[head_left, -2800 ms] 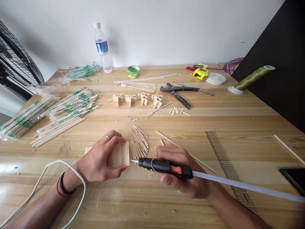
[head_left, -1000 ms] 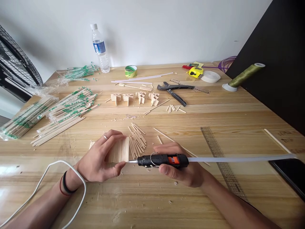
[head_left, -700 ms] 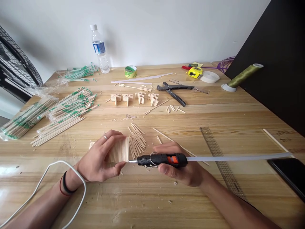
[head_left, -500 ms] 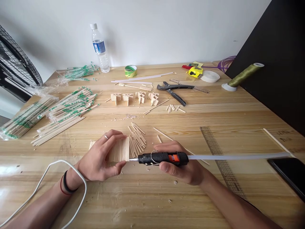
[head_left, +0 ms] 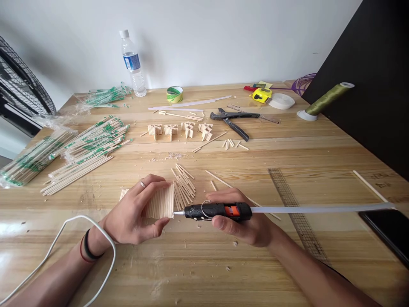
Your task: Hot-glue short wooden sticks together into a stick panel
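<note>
A flat panel of wooden sticks laid side by side (head_left: 159, 202) is gripped between the thumb and fingers of my left hand (head_left: 134, 211). My right hand (head_left: 244, 221) is wrapped round a black glue gun (head_left: 207, 211) with an orange part. The gun's metal tip touches the panel's right edge near its lower corner. A long whitish glue stick (head_left: 319, 209) runs out of the gun's back to the right. Behind the panel lies a loose pile of short cut sticks (head_left: 184, 185).
Several small stick assemblies (head_left: 171, 131) stand mid-table, with black cutters (head_left: 236, 121) to their right. Wrapped stick bundles (head_left: 92, 140) lie at the left. A ruler (head_left: 297, 213) and a phone (head_left: 383, 232) are at the right; a white cable (head_left: 96, 226) crosses my left wrist. A bottle (head_left: 132, 64) stands behind.
The glue gun's tip has shifted very slightly along the panel's right edge. Both hands keep their grips and nearly the same places.
</note>
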`<state>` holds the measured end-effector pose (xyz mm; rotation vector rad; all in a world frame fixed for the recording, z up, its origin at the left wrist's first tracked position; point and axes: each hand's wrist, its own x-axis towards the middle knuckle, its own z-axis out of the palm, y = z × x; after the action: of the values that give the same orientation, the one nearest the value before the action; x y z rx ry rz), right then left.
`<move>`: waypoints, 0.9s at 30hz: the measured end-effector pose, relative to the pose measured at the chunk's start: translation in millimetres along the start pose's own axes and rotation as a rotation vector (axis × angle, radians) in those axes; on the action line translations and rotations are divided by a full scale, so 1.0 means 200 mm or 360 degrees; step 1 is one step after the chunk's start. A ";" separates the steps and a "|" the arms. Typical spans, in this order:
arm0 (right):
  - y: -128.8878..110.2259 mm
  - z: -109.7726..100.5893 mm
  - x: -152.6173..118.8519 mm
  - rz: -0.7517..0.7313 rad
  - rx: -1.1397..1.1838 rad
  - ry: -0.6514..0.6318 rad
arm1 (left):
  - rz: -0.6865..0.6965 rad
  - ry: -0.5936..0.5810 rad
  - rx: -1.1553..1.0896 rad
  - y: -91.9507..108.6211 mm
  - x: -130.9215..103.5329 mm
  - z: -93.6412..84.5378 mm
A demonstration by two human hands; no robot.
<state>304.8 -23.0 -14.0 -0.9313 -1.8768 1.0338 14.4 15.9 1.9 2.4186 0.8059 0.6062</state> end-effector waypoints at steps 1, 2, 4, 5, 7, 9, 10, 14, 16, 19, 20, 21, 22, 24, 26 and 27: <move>0.00 0.00 0.00 0.0006 0.0004 -0.0001 | 0.0002 0.0000 0.0002 0.00 0.00 0.00; 0.00 0.00 0.00 0.0012 0.0011 -0.0002 | 0.0003 0.0000 0.0003 0.00 0.00 0.00; 0.00 0.00 0.00 0.0023 0.0031 -0.0010 | 0.0009 0.0002 0.0006 0.00 0.00 0.00; 0.00 0.00 0.00 0.0027 0.0042 -0.0016 | 0.0012 0.0002 0.0008 0.01 0.00 0.00; -0.01 0.00 0.01 0.0036 0.0059 -0.0029 | 0.0020 0.0003 0.0010 0.01 0.00 0.00; -0.01 -0.01 0.02 0.0036 0.0066 -0.0042 | 0.0034 0.0008 0.0012 0.01 0.00 0.00; -0.01 -0.01 0.02 0.0032 0.0067 -0.0049 | 0.0039 0.0013 0.0013 0.01 0.00 0.00; 0.00 -0.02 0.03 0.0004 0.0082 -0.0087 | 0.0046 0.0025 0.0010 0.01 0.00 0.00; 0.00 -0.02 0.03 0.0004 0.0070 -0.0078 | 0.0040 0.0023 0.0008 0.01 0.00 0.00; 0.00 -0.02 0.02 0.0012 0.0028 -0.0025 | 0.0032 0.0013 0.0012 0.01 0.00 0.00; 0.01 -0.02 0.02 0.0014 0.0016 -0.0016 | 0.0033 0.0009 0.0015 0.01 0.00 0.00; 0.01 -0.02 0.02 0.0014 0.0005 -0.0014 | 0.0032 0.0004 0.0019 0.01 0.00 0.00; 0.01 -0.02 0.02 0.0014 -0.0004 -0.0014 | 0.0033 0.0002 0.0023 0.01 0.00 0.00; 0.01 -0.03 0.02 0.0016 -0.0021 -0.0012 | 0.0032 -0.0003 0.0030 0.01 0.00 0.00; 0.02 -0.03 0.02 0.0024 -0.0032 0.0009 | 0.0032 -0.0007 0.0029 0.01 0.00 0.01; 0.02 -0.02 0.02 0.0032 -0.0033 0.0021 | 0.0031 -0.0008 0.0028 0.01 0.00 0.01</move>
<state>308.4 -16.7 -14.4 -0.9682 -1.8742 1.0198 15.7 14.1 1.8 2.4456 0.7894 0.6027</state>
